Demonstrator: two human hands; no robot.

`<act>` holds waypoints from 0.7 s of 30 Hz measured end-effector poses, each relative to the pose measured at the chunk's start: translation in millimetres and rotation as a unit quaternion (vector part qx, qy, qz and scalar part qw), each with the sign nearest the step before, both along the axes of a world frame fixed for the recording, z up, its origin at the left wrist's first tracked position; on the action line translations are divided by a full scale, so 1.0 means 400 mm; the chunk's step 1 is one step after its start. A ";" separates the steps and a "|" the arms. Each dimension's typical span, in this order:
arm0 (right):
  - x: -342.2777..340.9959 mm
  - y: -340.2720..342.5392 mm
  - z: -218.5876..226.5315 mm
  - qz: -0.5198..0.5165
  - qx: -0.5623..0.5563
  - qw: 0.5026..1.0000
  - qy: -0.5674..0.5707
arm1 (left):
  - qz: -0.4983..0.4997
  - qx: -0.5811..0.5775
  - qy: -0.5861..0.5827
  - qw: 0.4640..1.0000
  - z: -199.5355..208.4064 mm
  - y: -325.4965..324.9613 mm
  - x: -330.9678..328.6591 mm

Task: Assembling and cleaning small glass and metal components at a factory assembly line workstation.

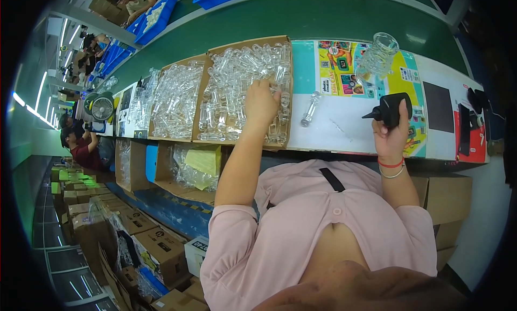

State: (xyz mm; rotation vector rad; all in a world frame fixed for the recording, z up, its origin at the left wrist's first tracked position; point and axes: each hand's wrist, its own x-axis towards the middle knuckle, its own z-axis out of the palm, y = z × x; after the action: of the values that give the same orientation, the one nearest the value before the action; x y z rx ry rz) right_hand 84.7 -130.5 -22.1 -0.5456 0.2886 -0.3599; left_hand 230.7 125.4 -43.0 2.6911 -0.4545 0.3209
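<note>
My left hand (262, 103) reaches into a cardboard tray (290, 90) heaped with clear tubes (234, 69). Its fingers are bent together around a clear tube at the tray's right side; the fingertips are partly hidden. In my right hand (395, 134) is a black squeeze bottle (395, 110) with a narrow pointed nozzle. The bottle lies tilted, its tip facing left over the worktop. One loose clear tube (311, 109) lies on the white surface between my hands. A clear glass vessel (378, 55) with a wide round mouth stands beyond the bottle.
Another tray of clear tubes (177, 98) adjoins on the left, with a small fan (101, 107) farther along. A colourful printed sheet (339, 69) covers part of the bench. Open cartons (141, 168) sit below the bench at left. People work farther left.
</note>
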 end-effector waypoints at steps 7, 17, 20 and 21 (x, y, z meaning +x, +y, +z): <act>-0.027 -0.004 0.024 -0.035 -0.023 0.999 0.003 | 0.032 -0.334 0.192 0.922 0.112 -0.028 -0.140; -0.072 0.043 0.115 -0.085 -0.095 0.985 -0.117 | -0.236 -0.617 0.246 0.709 0.145 -0.079 -0.332; -0.075 0.072 0.131 -0.115 -0.227 0.960 -0.118 | -0.234 -0.642 0.280 0.675 0.156 -0.078 -0.345; -0.076 0.074 0.132 -0.115 -0.227 0.960 -0.118 | -0.233 -0.628 0.285 0.685 0.155 -0.078 -0.350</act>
State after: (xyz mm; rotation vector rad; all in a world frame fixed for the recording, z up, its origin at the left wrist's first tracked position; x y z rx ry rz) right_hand 54.3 -100.8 30.5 -0.9141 0.0326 -0.7206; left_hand 90.8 94.2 19.0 1.1330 -0.4430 -0.2962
